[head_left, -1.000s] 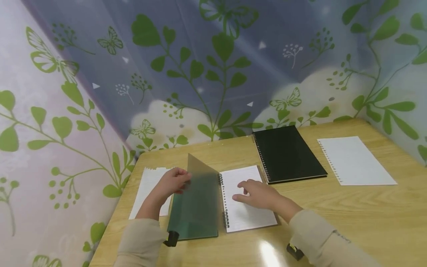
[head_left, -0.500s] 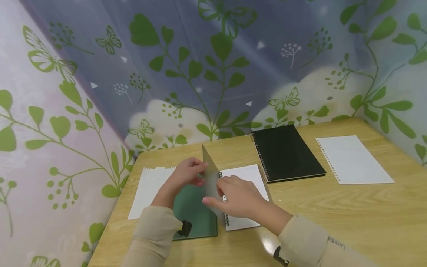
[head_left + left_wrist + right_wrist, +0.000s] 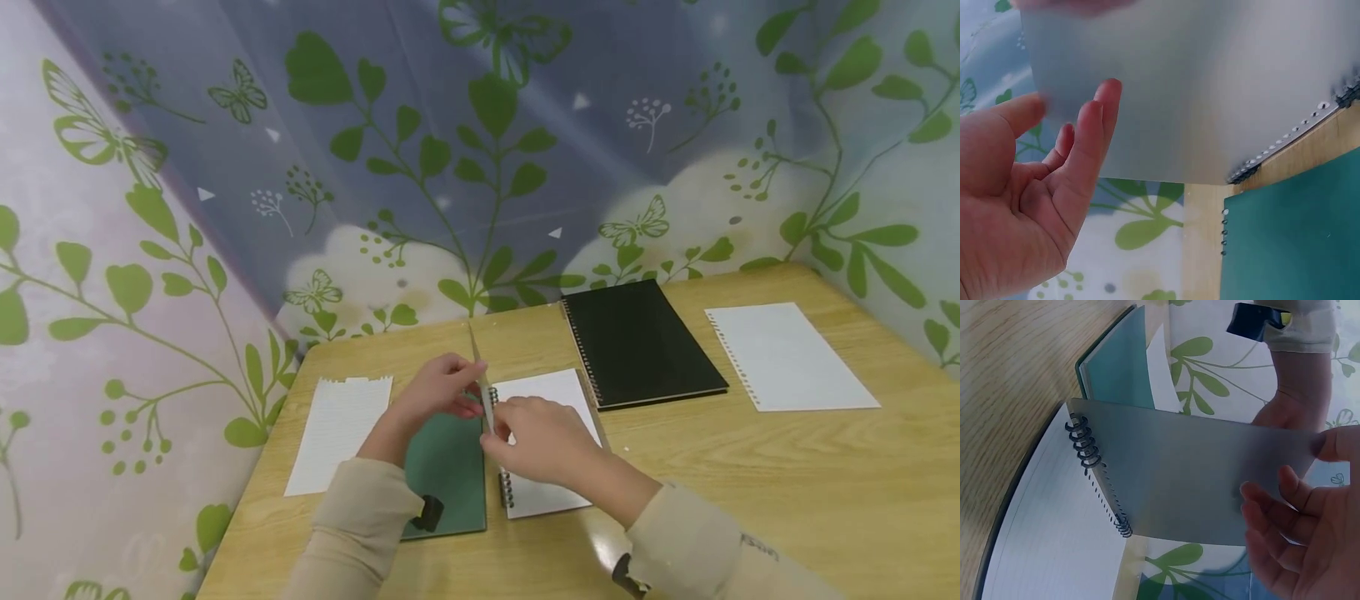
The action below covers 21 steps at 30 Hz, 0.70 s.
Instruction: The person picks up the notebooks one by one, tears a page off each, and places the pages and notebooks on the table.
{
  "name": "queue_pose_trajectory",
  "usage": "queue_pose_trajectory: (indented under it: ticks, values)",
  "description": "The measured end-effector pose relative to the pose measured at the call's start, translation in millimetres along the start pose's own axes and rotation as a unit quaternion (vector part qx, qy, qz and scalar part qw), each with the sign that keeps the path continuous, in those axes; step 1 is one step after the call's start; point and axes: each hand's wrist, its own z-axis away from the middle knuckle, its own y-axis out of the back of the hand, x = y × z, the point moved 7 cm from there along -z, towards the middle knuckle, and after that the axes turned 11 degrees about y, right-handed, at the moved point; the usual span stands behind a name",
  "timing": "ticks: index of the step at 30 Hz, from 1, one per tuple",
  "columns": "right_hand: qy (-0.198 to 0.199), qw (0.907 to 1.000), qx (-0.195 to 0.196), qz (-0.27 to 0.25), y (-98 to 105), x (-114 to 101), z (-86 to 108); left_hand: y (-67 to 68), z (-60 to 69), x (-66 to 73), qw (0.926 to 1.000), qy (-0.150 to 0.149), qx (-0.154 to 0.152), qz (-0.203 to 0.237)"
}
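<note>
A spiral notebook [image 3: 540, 492] with lined white pages lies on the table, its translucent plastic cover [image 3: 1160, 106] raised upright along the coil. At the cover's edge my left hand [image 3: 438, 387] holds it, thumb tip on one side and straight fingers on the other. My right hand [image 3: 547, 437] also grips the same cover, lower and nearer, with the thumb behind it and loosely bent fingers in front in the right wrist view. A green cover [image 3: 450, 483] lies just left of the coil, partly hidden by the left arm.
A black spiral notebook [image 3: 645, 342] lies closed behind, to the right. Farther right is a loose punched white sheet [image 3: 791, 358]. On the left a torn-edged lined sheet [image 3: 337, 433] rests on the wooden table [image 3: 750, 508]. A patterned curtain [image 3: 420, 167] hangs behind.
The translucent cover has swung from leaning left to upright, with my left hand moving right along with it. My right hand has left the page and come to the cover.
</note>
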Motion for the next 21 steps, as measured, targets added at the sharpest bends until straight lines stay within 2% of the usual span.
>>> queue_pose_trajectory:
  ticks: [4,11,13,16,18,21]
  values:
    - [-0.015,0.9998,0.013,-0.002,4,5,4.3,-9.3,-3.3,0.0,0.9999,-0.008,-0.005,-0.004]
    - [-0.023,0.9994,0.025,0.004,8,15,8.5,-19.3,-4.9,0.9,0.9998,-0.006,0.016,0.003]
    - [-0.024,0.9993,0.029,0.002,9,20,10.1,-21.3,-5.9,0.7,0.9995,-0.019,0.023,-0.006]
    - [-0.035,0.9988,0.034,-0.002,11,29,14.5,-23.9,-7.0,-1.6,0.9968,-0.047,0.043,-0.048]
    - [-0.042,0.9985,0.034,-0.005,11,36,18.1,-27.3,-8.0,-4.4,0.992,-0.068,0.055,-0.091]
    - [-0.059,0.9973,0.037,-0.021,12,49,25.0,-36.7,-11.0,-10.1,0.9819,-0.093,0.053,-0.156]
